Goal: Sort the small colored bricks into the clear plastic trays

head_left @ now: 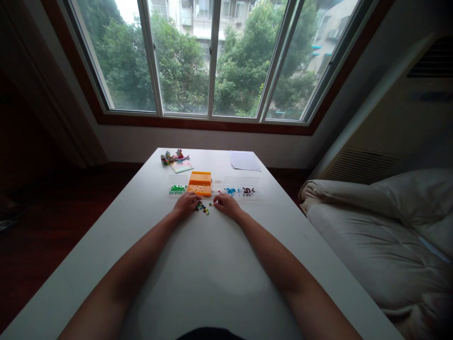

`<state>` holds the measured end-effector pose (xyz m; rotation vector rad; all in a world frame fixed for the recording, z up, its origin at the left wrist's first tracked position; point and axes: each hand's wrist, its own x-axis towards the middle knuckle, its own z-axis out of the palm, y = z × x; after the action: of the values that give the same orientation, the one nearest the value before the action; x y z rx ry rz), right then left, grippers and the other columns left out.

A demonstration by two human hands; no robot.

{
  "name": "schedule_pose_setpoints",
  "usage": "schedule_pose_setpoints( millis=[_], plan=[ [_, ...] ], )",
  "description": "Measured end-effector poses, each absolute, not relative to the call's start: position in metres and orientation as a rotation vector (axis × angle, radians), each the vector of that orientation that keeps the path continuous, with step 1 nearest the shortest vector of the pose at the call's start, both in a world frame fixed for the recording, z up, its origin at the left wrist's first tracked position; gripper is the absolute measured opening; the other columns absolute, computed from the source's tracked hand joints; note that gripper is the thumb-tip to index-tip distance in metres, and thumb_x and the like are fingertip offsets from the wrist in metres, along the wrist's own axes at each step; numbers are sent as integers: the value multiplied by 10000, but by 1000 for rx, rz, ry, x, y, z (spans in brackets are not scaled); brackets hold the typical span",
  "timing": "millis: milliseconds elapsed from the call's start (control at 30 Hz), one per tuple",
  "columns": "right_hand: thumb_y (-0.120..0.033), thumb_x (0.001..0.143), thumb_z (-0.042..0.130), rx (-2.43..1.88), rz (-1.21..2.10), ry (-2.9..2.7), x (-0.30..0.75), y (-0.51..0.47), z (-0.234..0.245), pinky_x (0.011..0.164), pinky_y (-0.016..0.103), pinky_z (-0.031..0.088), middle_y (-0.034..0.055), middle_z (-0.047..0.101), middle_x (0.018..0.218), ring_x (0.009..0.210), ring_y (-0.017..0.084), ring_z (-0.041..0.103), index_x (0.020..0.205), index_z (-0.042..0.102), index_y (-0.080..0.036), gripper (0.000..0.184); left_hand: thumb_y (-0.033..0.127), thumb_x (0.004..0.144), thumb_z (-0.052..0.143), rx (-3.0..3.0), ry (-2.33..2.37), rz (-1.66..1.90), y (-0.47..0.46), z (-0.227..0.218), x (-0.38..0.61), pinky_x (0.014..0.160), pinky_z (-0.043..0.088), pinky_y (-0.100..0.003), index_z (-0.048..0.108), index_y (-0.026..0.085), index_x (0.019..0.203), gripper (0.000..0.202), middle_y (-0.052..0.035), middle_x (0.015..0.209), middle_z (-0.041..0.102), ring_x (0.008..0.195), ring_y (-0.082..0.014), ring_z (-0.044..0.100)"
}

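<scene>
A small loose pile of tiny coloured pieces (203,208), green, black, yellow and blue among them, lies on the white table between my hands. My left hand (186,204) rests at the pile's left side, palm down, its fingers loosely bent and apart at the edge of the pieces. To the right of the pile, my right hand (227,205) has its thumb and fingers drawn together close to a small green piece (210,204). Whatever is between those fingertips is too small to make out. Just beyond the hands stands an open orange case (200,177) with pale pieces in its front half.
A clear box (179,179) with green pieces (178,188) stands left of the case. Another clear box (241,181) holds blue pieces (230,191) and dark pieces (248,191). Small figures (173,157) and white paper (245,161) lie at the table's far end, below a window.
</scene>
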<state>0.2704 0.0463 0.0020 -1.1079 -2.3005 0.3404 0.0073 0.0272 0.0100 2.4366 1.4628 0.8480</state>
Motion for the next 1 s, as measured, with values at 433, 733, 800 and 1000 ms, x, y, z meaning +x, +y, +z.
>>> schedule_pose_setpoints(
  millis=[433,733,800,1000],
  plan=[
    [-186,865,632,-1185,176,-2144,282,52,4,749,271,392,31,616,816,813,175,531,832,654,-202,43,259,923,543,2528,1385,773,21,14,15,987,470,-370,747,245,1094,266,-65,1108,696,1064,-223,581],
    [-264,904,524,-1530,-218,-1429,342,73,14,805,350,382,81,619,827,813,232,515,886,629,-182,134,257,927,554,2545,1291,802,20,12,15,994,474,-384,745,249,1103,260,-66,1157,695,1101,-227,578],
    [-282,889,533,-1593,-222,-1321,356,77,10,777,347,378,85,616,829,812,237,510,881,626,-185,134,253,923,561,2559,1228,812,19,11,16,1005,473,-390,745,253,1108,261,-64,1158,702,1127,-230,575],
    [-285,876,538,-1619,-198,-1249,359,80,4,767,343,367,83,611,851,824,240,502,943,637,-184,156,259,936,558,2602,1040,797,15,15,18,1059,450,-401,742,250,1140,275,-62,1201,707,1176,-225,576]
  ],
)
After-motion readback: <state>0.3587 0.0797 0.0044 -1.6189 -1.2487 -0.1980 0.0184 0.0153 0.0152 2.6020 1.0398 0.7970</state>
